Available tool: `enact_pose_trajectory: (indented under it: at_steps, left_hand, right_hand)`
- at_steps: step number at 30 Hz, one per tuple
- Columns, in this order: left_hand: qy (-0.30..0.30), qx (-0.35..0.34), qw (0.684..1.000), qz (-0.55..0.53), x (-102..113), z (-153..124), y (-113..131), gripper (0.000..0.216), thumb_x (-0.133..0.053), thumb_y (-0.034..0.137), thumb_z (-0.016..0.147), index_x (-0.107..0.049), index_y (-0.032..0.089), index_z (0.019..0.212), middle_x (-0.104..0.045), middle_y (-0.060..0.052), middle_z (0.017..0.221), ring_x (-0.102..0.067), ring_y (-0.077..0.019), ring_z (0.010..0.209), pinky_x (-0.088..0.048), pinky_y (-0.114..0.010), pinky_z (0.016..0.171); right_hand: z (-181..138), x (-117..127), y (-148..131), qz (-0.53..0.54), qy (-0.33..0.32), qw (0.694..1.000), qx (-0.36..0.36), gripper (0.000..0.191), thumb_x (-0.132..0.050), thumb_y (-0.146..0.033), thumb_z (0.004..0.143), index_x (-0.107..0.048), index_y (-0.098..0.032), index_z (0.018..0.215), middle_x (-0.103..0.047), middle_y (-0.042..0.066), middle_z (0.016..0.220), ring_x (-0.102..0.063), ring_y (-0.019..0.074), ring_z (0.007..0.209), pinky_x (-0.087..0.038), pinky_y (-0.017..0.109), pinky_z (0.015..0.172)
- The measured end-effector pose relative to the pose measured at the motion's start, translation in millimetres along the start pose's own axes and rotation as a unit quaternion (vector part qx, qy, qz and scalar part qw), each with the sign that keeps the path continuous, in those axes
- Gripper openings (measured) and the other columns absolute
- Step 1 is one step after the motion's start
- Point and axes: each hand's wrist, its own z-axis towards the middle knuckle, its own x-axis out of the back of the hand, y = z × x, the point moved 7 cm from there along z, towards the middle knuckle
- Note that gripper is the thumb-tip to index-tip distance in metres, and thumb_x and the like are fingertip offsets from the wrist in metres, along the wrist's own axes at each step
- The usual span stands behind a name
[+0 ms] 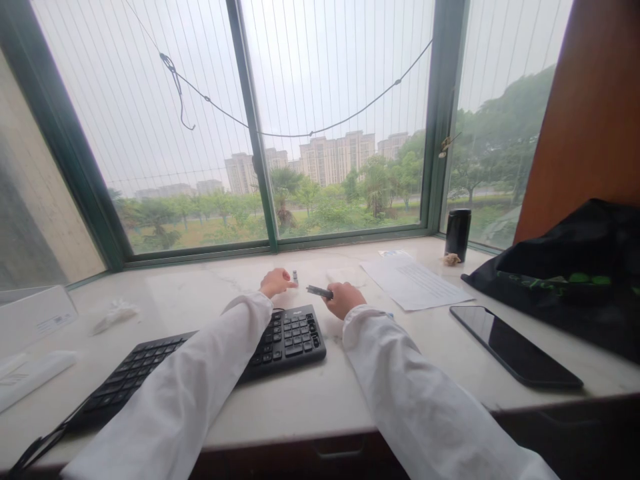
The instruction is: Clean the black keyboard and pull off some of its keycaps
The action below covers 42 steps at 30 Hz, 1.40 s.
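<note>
A black keyboard (295, 357) lies on the counter beneath my left forearm, its number pad uncovered and its middle hidden by my sleeve. Just beyond its back edge is my left hand (277, 283), thumb and a finger slightly apart, holding nothing that I can see. By those fingertips a few small dark and grey pieces (295, 279), perhaps keycaps, stand in a short row on the white surface. My right hand (344, 300) is closed around a slim black tool (319, 292) pointing left toward the pieces; its exact kind is too small to tell.
A printed sheet (413, 283) and a black phone (515, 347) lie to the right. Behind them stand a black can (457, 235) and a black bag (565, 273). On the left are crumpled tissue (115, 315) and a white box (37, 317). A window frame (350, 237) borders the counter's back.
</note>
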Motion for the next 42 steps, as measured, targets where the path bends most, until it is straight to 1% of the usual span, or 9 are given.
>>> enact_pose_trajectory:
  at_steps: [5, 10, 13, 18, 25, 31, 35, 39, 42]
  left_hand:
    - [0.026, -0.048, 0.998, 0.017, 27.9, -29.0, 18.6, 0.039, -0.070, 0.051, 0.071, -0.066, 0.024, 0.098, -0.071, 0.000, 0.103, -0.065, -0.0180, 0.092, -0.045, -0.026, 0.076]
    - [0.025, -0.121, 0.992, 0.036, 45.8, -79.5, 40.5, 0.024, -0.063, 0.049, 0.077, -0.071, 0.029, 0.089, -0.072, 0.002, 0.095, -0.064, -0.0182, 0.089, -0.045, -0.027, 0.079]
    - [0.014, -0.193, 0.977, 0.089, 44.3, -111.7, 50.2, 0.026, -0.054, 0.048, 0.085, -0.073, 0.029, 0.088, -0.073, 0.000, 0.090, -0.064, -0.0189, 0.084, -0.045, -0.028, 0.077]
    - [0.021, -0.237, 0.967, 0.087, 29.2, -147.7, 47.9, 0.036, -0.041, 0.044, 0.093, -0.073, 0.027, 0.091, -0.071, -0.004, 0.091, -0.064, -0.0190, 0.085, -0.045, -0.028, 0.074]
    - [0.044, -0.274, 0.957, 0.086, 12.8, -170.2, 53.1, 0.035, -0.042, 0.044, 0.093, -0.071, 0.028, 0.103, -0.063, -0.005, 0.100, -0.063, -0.0173, 0.073, -0.045, -0.029, 0.066]
    - [0.062, -0.276, 0.957, 0.073, 14.7, -177.0, 54.9, 0.035, -0.044, 0.045, 0.092, -0.070, 0.022, 0.100, -0.060, -0.006, 0.102, -0.063, -0.0179, 0.073, -0.046, -0.030, 0.062]
    - [0.058, -0.264, 0.961, 0.062, 12.8, -174.9, 52.4, 0.035, -0.044, 0.045, 0.092, -0.070, 0.020, 0.090, -0.060, -0.007, 0.100, -0.064, -0.0194, 0.076, -0.047, -0.031, 0.066]
    - [0.052, -0.258, 0.964, 0.035, 10.5, -171.4, 49.6, 0.031, -0.047, 0.045, 0.091, -0.070, 0.024, 0.093, -0.061, -0.005, 0.101, -0.064, -0.0203, 0.081, -0.048, -0.032, 0.069]
    - [0.043, -0.241, 0.970, 0.008, 9.3, -168.3, 45.9, 0.028, -0.050, 0.044, 0.089, -0.069, 0.027, 0.100, -0.061, -0.005, 0.104, -0.064, -0.0213, 0.086, -0.049, -0.032, 0.072]
  right_hand:
    - [1.0, 1.2, 2.0, 0.011, -0.004, 1.000, -0.012, 0.029, -0.048, -0.039, 0.087, -0.070, -0.021, 0.091, -0.070, 0.011, 0.088, -0.063, 0.0213, 0.078, -0.039, 0.028, 0.064]
    - [4.2, 2.8, 5.4, 0.037, 0.028, 0.999, -0.015, 0.031, -0.049, -0.044, 0.086, -0.070, -0.022, 0.081, -0.070, 0.009, 0.082, -0.062, 0.0212, 0.074, -0.036, 0.028, 0.060]
    - [5.5, 4.3, 6.7, 0.097, 0.045, 0.994, -0.017, 0.033, -0.050, -0.047, 0.085, -0.069, -0.022, 0.075, -0.070, 0.007, 0.074, -0.062, 0.0196, 0.071, -0.037, 0.027, 0.061]
    - [5.4, 12.8, 8.8, 0.199, 0.088, 0.976, -0.032, 0.042, -0.049, -0.051, 0.084, -0.065, -0.021, 0.060, -0.068, 0.003, 0.066, -0.062, 0.0184, 0.068, -0.039, 0.027, 0.065]
    - [3.6, 19.4, 20.5, 0.222, 0.160, 0.958, -0.084, 0.050, -0.049, -0.060, 0.082, -0.062, -0.020, 0.055, -0.065, 0.004, 0.059, -0.059, 0.0193, 0.062, -0.038, 0.029, 0.063]
    - [-5.0, 14.4, 7.1, 0.254, 0.189, 0.944, -0.090, 0.051, -0.052, -0.063, 0.080, -0.057, -0.019, 0.053, -0.057, 0.002, 0.051, -0.053, 0.0160, 0.054, -0.036, 0.027, 0.056]
    - [-5.6, 9.5, -11.1, 0.374, 0.203, 0.899, -0.102, 0.049, -0.055, -0.062, 0.078, -0.052, -0.019, 0.056, -0.045, -0.002, 0.043, -0.040, 0.0107, 0.042, -0.029, 0.025, 0.043]
    - [7.9, -1.5, -37.1, 0.536, 0.159, 0.821, -0.119, 0.044, -0.060, -0.058, 0.077, -0.043, -0.021, 0.058, -0.031, -0.009, 0.040, -0.023, 0.0062, 0.034, -0.016, 0.022, 0.034]
    - [19.9, -11.7, -53.5, 0.620, 0.122, 0.764, -0.130, 0.043, -0.062, -0.053, 0.077, -0.037, -0.022, 0.059, -0.026, -0.011, 0.041, -0.017, 0.0044, 0.034, -0.011, 0.020, 0.031]
